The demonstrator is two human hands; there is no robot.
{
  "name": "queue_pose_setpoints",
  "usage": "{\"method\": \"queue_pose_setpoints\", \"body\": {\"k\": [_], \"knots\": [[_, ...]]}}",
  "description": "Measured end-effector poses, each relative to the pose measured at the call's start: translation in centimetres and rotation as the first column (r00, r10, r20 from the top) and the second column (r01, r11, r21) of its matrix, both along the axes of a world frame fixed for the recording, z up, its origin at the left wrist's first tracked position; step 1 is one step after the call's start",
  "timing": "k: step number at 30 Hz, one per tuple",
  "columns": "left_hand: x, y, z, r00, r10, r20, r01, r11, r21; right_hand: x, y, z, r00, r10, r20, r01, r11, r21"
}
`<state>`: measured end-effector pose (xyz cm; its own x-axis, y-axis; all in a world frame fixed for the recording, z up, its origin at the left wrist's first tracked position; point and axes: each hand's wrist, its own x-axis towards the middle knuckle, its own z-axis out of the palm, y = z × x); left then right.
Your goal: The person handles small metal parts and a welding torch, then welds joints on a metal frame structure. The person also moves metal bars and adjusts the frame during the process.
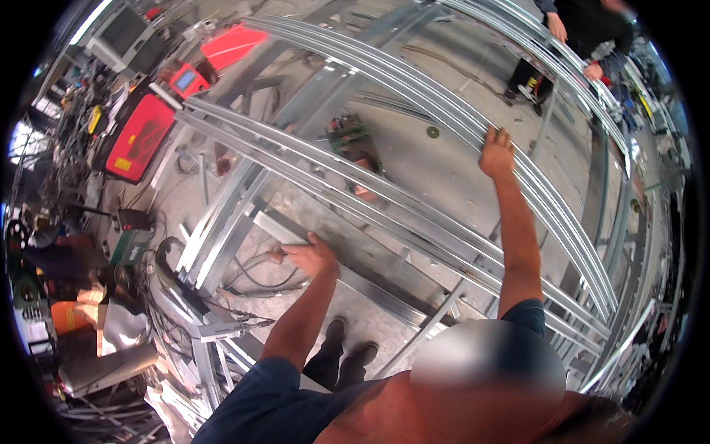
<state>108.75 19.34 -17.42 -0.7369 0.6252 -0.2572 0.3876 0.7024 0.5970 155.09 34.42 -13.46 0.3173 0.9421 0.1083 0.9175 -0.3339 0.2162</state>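
My right hand (498, 154) is stretched far out and rests on a long bundle of silvery metal rails (399, 78), fingers laid over the profiles. Nearer my body, my left hand (313, 256) is open, fingers apart, beside the end of a grey metal beam (377, 294). Whether it touches the beam I cannot tell. Between my hands runs a second set of metal rails (347, 166), lying across wide steel crossbars (310, 92).
At the far right, another person's hands (557, 28) are at further rails. A red machine (137, 137) and a red box with a screen (188, 80) stand left. Cables (270, 281) lie on the floor near my feet (344, 351). Tools and scrap crowd the left side.
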Motion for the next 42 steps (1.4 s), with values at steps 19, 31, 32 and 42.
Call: {"method": "queue_pose_setpoints", "body": {"k": [19, 31, 32, 42], "knots": [[-1.6, -0.5, -3.2, 0.983, -0.005, -0.182, -0.002, 0.999, -0.036, -7.9, -6.5, 10.5, 0.992, 0.066, -0.104, -0.065, 0.998, 0.019], [-3.9, -0.8, -3.8, 0.998, -0.003, -0.069, 0.010, 0.995, 0.103, -17.6, -24.2, 29.5, 0.980, -0.107, -0.170, 0.090, 0.990, -0.108], [-3.7, -0.4, -2.2, 0.990, 0.063, 0.125, -0.070, 0.996, 0.056, -17.4, -27.0, 30.3, 0.982, -0.120, -0.146, 0.107, 0.990, -0.094], [-4.1, -9.7, 20.8, -0.256, -0.281, 0.925, -0.135, 0.958, 0.254, -24.8, -54.9, 30.7, 0.984, -0.042, -0.174, 0.077, 0.977, 0.201]]}}
